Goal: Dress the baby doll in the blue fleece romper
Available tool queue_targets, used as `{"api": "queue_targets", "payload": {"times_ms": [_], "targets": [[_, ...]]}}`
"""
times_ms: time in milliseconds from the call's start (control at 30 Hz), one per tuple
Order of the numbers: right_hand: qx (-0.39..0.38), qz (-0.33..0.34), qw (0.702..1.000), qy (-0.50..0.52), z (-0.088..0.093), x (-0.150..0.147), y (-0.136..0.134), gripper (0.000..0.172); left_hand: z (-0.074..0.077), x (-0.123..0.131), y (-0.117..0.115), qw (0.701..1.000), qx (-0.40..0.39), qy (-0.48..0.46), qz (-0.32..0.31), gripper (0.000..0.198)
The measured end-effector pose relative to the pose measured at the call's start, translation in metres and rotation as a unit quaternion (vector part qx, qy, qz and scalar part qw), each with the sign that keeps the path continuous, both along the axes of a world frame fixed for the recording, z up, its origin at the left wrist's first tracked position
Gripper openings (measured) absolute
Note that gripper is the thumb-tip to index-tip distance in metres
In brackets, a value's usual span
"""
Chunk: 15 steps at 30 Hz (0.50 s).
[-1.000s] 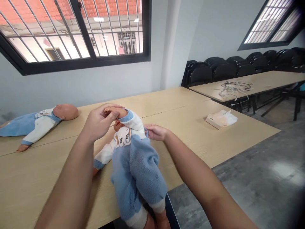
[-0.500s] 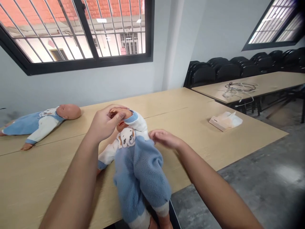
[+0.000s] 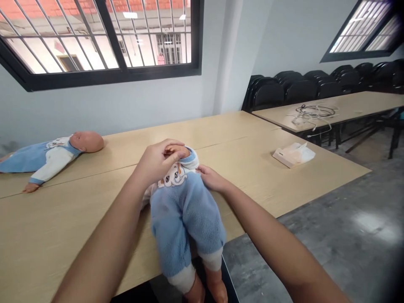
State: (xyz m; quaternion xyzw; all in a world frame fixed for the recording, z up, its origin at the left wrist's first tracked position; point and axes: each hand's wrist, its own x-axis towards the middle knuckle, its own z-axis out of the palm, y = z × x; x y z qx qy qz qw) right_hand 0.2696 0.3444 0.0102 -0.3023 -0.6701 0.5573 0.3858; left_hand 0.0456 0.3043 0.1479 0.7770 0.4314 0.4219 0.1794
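A baby doll [image 3: 189, 206] in blue fleece trousers and a white top with an animal face lies on its back on the table, its feet over the near edge. My left hand [image 3: 162, 160] is closed around the doll's raised hand [image 3: 176, 150], just above its chest. The doll's head is hidden behind my left hand and the raised arm. At the right side of the doll, my right hand [image 3: 211, 176] has its fingertips against the white sleeve [image 3: 193, 162]. Its fingers look closed at the cloth, though their tips are partly hidden.
A second doll [image 3: 57, 153] in matching clothes lies at the left of the table [image 3: 246, 147]. To the right stands an open tissue box [image 3: 293, 155]. Tangled cables [image 3: 315, 113] rest on another table beyond, before stacked black chairs [image 3: 268, 94]. A barred window is above.
My left hand has moved right with the doll's hand, carrying its raised arm across. My right hand has closed in on the sleeve. The doll's trunk has shifted slightly and its other arm is more hidden.
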Motion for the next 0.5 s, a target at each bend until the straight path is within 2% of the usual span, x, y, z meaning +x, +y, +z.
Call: {"api": "queue_targets", "payload": {"times_ms": [100, 233, 333, 400, 500], "targets": [[-0.058, 0.052, 0.996, 0.038, 0.009, 0.01, -0.003, 0.05, -0.007, 0.017, -0.002, 0.998, 0.03, 0.046, 0.004, 0.031], [-0.09, 0.127, 0.988, -0.023, 0.023, 0.036, -0.009, 0.044, -0.015, 0.028, -0.004, 0.995, 0.053, 0.087, 0.024, 0.03], [-0.095, 0.18, 0.976, -0.078, 0.027, 0.05, -0.009, 0.04, -0.022, 0.035, -0.007, 0.993, 0.054, 0.099, 0.018, 0.03], [-0.092, 0.17, 0.977, -0.086, 0.023, 0.051, -0.005, 0.037, -0.027, 0.043, -0.009, 0.992, 0.046, 0.118, -0.009, 0.028], [-0.037, 0.059, 0.996, -0.061, 0.01, 0.041, 0.003, 0.027, -0.038, 0.059, -0.012, 0.982, 0.039, 0.178, -0.042, 0.027]]}}
